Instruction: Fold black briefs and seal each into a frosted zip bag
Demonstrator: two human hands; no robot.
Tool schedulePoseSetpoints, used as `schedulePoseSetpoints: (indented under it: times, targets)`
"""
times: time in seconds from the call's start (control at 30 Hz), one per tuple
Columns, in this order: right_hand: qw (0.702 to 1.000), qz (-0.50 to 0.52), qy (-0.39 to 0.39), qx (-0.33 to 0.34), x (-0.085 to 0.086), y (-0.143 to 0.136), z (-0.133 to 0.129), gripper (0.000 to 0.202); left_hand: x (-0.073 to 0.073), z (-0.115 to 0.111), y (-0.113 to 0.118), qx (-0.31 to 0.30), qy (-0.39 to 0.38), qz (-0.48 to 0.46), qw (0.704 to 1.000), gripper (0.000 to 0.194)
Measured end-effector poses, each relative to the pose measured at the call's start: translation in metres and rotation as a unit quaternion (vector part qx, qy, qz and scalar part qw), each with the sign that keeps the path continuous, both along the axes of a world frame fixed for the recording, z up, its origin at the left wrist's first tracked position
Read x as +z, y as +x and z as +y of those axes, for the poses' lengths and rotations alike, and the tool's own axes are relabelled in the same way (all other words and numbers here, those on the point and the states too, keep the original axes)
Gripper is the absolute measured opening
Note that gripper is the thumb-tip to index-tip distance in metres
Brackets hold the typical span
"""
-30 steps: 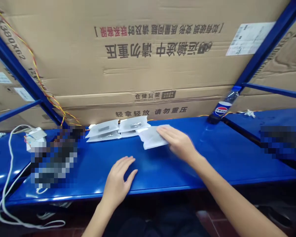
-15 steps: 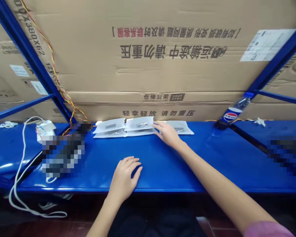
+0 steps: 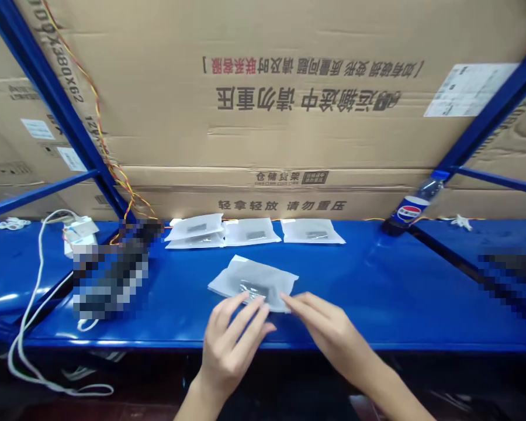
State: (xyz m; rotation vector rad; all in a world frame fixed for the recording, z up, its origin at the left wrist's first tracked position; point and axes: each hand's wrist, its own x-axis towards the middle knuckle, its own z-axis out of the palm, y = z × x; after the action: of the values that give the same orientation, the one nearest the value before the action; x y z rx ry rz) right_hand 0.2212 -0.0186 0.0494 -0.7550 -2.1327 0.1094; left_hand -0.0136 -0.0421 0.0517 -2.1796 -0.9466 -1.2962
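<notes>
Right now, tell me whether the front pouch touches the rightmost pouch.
Apart: the head view shows blue shelf between the front pouch and the rightmost pouch.

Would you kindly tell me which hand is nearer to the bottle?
Right: the right hand is in front of the bottle and to its left; the left hand is farther left.

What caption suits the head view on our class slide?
Both hands at a white pouch, with similar pouches lined up behind on a blue shelf.

There are two hands (image 3: 232, 345), one bottle (image 3: 412, 209) and, overlaps allowing, probably five pouches (image 3: 256, 275).
</notes>
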Motion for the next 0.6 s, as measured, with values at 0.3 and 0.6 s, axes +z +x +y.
schedulePoseSetpoints:
  times: [0.3,0.6]
  targets:
    - [0.978,0.185,0.020,-0.094,-0.012,-0.015,-0.032,0.049,0.008,0.005,0.033,-0.120,-0.031,0.026,0.992,0.012]
    - [0.969,0.208,0.020,-0.135,-0.016,0.020,-0.023,0.037,0.007,0.015,-0.001,-0.007,-0.005,0.082,0.997,0.014]
